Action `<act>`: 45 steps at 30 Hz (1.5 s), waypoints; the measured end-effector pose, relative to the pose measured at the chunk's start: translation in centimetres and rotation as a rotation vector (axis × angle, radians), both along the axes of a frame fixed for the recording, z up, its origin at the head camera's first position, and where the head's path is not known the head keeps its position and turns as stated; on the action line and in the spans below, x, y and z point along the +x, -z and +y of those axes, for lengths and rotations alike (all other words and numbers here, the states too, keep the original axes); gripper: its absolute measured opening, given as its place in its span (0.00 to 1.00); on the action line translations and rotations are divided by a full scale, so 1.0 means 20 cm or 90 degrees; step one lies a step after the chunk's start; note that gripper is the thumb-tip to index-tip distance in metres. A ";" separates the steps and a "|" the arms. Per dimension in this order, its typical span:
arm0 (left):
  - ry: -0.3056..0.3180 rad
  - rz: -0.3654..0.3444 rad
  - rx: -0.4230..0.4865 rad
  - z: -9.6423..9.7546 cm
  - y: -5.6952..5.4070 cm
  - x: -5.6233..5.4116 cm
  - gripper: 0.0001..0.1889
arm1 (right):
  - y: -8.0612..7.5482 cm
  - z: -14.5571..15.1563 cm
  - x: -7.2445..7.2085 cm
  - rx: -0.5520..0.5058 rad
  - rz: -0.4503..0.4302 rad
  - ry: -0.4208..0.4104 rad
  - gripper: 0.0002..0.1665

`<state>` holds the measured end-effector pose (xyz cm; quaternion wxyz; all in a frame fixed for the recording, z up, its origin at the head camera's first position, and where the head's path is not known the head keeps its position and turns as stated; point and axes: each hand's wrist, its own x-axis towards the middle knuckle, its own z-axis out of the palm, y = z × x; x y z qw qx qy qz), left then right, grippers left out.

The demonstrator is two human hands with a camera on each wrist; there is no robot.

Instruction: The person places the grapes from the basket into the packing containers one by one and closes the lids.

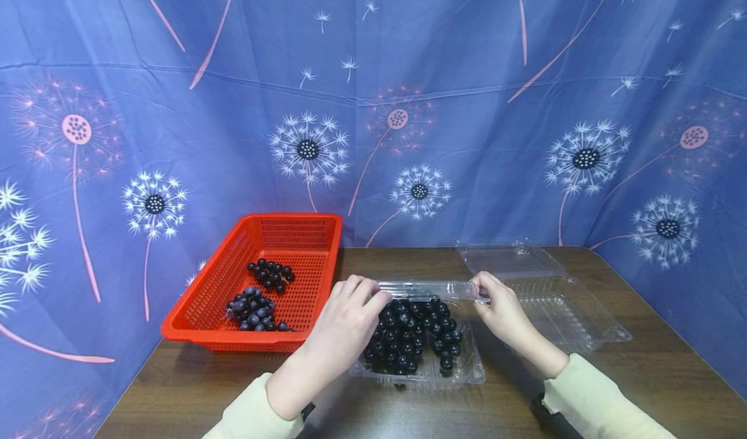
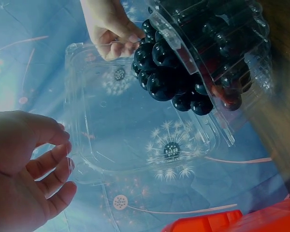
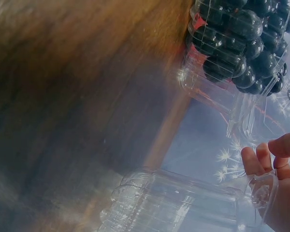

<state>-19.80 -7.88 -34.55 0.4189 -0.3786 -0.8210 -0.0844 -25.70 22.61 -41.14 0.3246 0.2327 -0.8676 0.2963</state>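
Note:
A clear plastic clamshell box [image 1: 461,379] filled with dark grapes [image 1: 403,338] sits on the table in front of me. Its hinged lid [image 1: 432,289] stands raised above the grapes. My left hand [image 1: 344,319] holds the lid's left corner, and in the left wrist view its bent fingers [image 2: 53,162] meet the lid's edge. At the opposite corner, my right hand [image 1: 504,312] pinches the lid between thumb and fingers. The right wrist view shows that hand [image 3: 280,164] at the image's right edge, below the box of grapes [image 3: 241,43].
To the left stands a red perforated basket [image 1: 192,312] with two bunches of dark grapes [image 1: 253,309] inside. An open clear clamshell [image 1: 578,316] lies on the right of the wooden table [image 1: 659,367]. Behind hangs a blue dandelion-print cloth [image 1: 496,186].

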 end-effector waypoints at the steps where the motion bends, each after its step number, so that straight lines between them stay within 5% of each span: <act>1: 0.000 0.002 0.000 0.00 0.00 0.00 0.15 | 0.00 0.00 0.00 -0.001 0.002 -0.002 0.23; 28: 0.014 0.000 -0.032 -0.02 0.05 0.03 0.07 | -0.04 0.02 0.08 -0.028 -0.081 -0.021 0.21; 45: 0.022 0.016 -0.062 -0.02 0.10 0.07 0.06 | -0.11 0.03 0.19 -0.111 -0.264 -0.053 0.04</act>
